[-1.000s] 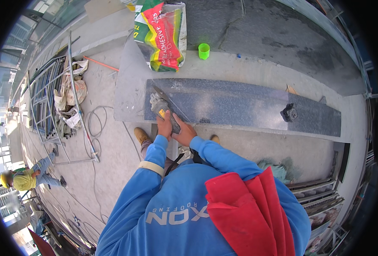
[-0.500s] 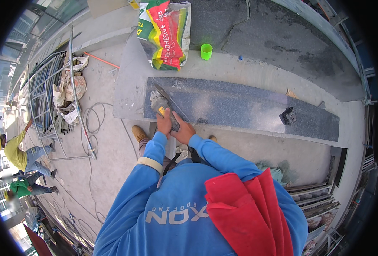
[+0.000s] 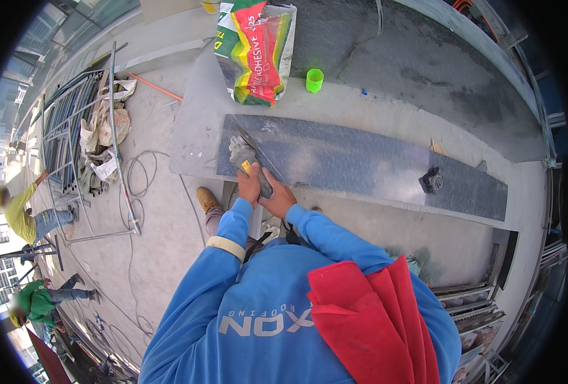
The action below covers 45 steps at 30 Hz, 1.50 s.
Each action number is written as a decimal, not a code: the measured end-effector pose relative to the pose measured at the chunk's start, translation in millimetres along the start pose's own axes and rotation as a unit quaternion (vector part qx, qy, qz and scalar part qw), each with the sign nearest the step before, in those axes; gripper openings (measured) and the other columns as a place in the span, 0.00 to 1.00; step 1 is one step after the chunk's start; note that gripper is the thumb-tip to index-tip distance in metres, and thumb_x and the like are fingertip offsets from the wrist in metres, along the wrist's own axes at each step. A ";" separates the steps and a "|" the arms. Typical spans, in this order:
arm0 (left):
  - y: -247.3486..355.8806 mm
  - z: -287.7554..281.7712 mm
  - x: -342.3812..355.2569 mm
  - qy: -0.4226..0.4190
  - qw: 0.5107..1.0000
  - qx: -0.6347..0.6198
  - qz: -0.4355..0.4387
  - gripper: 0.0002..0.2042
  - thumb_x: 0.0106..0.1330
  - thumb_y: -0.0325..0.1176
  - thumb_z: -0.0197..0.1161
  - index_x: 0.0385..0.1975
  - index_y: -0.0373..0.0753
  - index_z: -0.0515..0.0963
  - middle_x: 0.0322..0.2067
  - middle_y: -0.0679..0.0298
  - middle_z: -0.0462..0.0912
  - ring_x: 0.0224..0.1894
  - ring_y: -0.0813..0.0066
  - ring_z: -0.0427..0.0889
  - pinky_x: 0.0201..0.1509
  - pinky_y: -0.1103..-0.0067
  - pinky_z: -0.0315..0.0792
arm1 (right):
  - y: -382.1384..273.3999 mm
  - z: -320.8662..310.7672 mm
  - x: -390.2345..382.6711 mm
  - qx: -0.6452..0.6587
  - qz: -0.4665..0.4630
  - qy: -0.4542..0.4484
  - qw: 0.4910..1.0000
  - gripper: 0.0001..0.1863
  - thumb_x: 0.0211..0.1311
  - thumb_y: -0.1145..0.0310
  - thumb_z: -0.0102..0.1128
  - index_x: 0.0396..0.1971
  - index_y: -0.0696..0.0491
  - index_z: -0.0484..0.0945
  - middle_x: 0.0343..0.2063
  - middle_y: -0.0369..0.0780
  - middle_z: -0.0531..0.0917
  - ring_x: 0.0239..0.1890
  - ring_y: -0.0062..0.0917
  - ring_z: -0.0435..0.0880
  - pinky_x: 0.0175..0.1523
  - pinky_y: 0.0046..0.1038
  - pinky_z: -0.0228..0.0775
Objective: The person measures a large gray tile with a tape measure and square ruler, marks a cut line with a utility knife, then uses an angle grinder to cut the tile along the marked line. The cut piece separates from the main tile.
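Observation:
An angle grinder (image 3: 251,160) with a grey body lies over the left end of a long dark grey stone slab (image 3: 348,157). My left hand (image 3: 249,185) is closed around its body from the left side. Pressed against it from the right, my right hand (image 3: 278,198) is closed on the rear of the same tool. The thin disc points away from me and sits at the slab's surface, near a slanting line on the stone. Whether the disc is spinning cannot be made out. Farther right on the slab sits a small black object (image 3: 432,181).
Beyond the slab stand a torn, colourful adhesive bag (image 3: 258,54) and a bright green cup (image 3: 315,80). Metal scaffold frames (image 3: 114,137), sacks (image 3: 112,125) and loose cables (image 3: 144,176) lie at the left. Two co-workers, one in yellow (image 3: 20,214), one in green (image 3: 35,304), are at the far left.
The co-worker in green has shifted toward the lower left, and the one in yellow has moved slightly. My hands and the grinder stay nearly in place on the slab; the view has shifted a little.

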<state>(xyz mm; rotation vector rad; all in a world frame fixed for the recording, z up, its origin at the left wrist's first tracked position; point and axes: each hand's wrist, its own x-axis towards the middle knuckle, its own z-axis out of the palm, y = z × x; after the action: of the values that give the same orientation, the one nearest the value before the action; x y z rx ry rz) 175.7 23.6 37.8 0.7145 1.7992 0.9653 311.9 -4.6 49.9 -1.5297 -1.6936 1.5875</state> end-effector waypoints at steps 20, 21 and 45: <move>-18.3 5.2 25.0 -0.014 0.999 -0.049 0.009 0.34 0.74 0.52 0.60 0.66 0.28 0.64 0.56 0.46 0.78 0.52 0.60 0.82 0.55 0.67 0.77 | 8.1 4.3 16.6 -0.017 -0.047 0.034 0.998 0.56 0.53 0.57 0.73 0.80 0.43 0.49 0.62 0.56 0.77 0.62 0.51 0.79 0.65 0.39 0.72; -16.3 5.8 27.3 -0.011 0.999 -0.046 0.002 0.34 0.74 0.52 0.60 0.66 0.28 0.64 0.56 0.46 0.78 0.52 0.59 0.82 0.55 0.67 0.77 | 6.0 1.9 18.5 -0.028 -0.024 0.024 0.999 0.56 0.53 0.58 0.74 0.80 0.44 0.51 0.62 0.57 0.77 0.62 0.50 0.79 0.66 0.38 0.72; -3.7 -48.3 37.8 0.035 0.997 0.065 0.012 0.43 0.69 0.60 0.61 0.65 0.23 0.60 0.58 0.34 0.76 0.60 0.46 0.81 0.62 0.64 0.74 | -23.2 57.2 34.1 0.034 -0.086 0.049 0.994 0.56 0.50 0.61 0.74 0.79 0.51 0.52 0.63 0.55 0.78 0.66 0.45 0.78 0.69 0.35 0.69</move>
<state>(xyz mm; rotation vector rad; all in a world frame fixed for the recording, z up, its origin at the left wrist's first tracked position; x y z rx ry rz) 116.3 37.2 29.2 0.7924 1.9330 0.9045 242.5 2.1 39.3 -1.3655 -1.6521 1.4431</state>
